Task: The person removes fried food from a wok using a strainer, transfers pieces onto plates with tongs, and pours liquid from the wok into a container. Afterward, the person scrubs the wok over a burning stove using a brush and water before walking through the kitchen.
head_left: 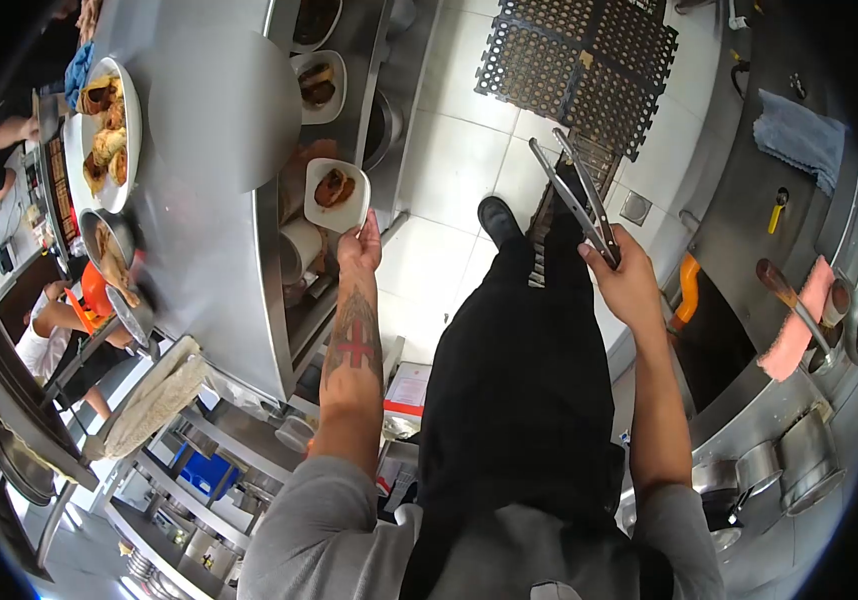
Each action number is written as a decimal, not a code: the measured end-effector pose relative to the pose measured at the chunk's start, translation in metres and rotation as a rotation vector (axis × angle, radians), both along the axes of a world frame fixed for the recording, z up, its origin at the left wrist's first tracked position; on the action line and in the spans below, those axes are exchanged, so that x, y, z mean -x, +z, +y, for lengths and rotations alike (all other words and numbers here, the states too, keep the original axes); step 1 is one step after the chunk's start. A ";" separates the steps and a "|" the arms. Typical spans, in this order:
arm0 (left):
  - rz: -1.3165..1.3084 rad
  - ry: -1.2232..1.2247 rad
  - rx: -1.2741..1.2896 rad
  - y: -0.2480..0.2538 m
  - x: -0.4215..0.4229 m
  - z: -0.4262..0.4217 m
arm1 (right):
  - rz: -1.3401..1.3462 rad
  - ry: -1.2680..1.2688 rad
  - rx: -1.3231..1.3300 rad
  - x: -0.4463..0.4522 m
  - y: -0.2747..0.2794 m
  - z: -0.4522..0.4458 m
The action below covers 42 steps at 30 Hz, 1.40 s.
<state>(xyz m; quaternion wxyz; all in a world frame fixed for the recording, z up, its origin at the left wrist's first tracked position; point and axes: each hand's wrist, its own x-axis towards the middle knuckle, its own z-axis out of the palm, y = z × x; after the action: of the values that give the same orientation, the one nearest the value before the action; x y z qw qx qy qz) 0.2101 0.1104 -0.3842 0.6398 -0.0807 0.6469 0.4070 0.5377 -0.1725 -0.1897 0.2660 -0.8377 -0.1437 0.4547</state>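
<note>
My left hand [359, 246] grips the near edge of a small white square dish [351, 212] at the opening of the steel counter's shelf. Browned pieces of food [334, 188] lie in that dish. In my right hand [627, 278] is a pair of metal tongs [581, 205], held over the floor with the tips pointing away from me and spread apart. Deeper along the shelf stands another white dish [318, 87] with dark food in it.
A large oval white plate [132, 130] with food stands on the steel counter [219, 240] at left. Opposite are a blue cloth [799, 140], a pink cloth [794, 335], a wooden spoon [779, 282] and pots [809, 470]. A black rubber mat [574, 60] covers part of the tiled floor. Other people work beyond the counter.
</note>
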 end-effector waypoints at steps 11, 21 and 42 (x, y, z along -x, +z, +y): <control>-0.119 -0.004 -0.097 0.002 -0.018 0.003 | 0.269 -0.207 -0.334 0.105 -0.149 0.160; 0.219 -0.504 -0.127 0.004 0.004 -0.002 | 0.418 -0.345 -0.247 0.206 -0.205 0.256; 1.631 -1.002 -0.824 0.123 -0.015 0.066 | 0.463 -0.468 -0.244 0.244 -0.169 0.283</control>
<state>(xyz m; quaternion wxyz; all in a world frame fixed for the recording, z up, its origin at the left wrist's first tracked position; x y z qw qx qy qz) 0.2251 0.1761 -0.2611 0.0822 0.7213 0.6531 0.2153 0.2939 0.1104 -0.3587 0.4867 -0.6847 0.0629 0.5389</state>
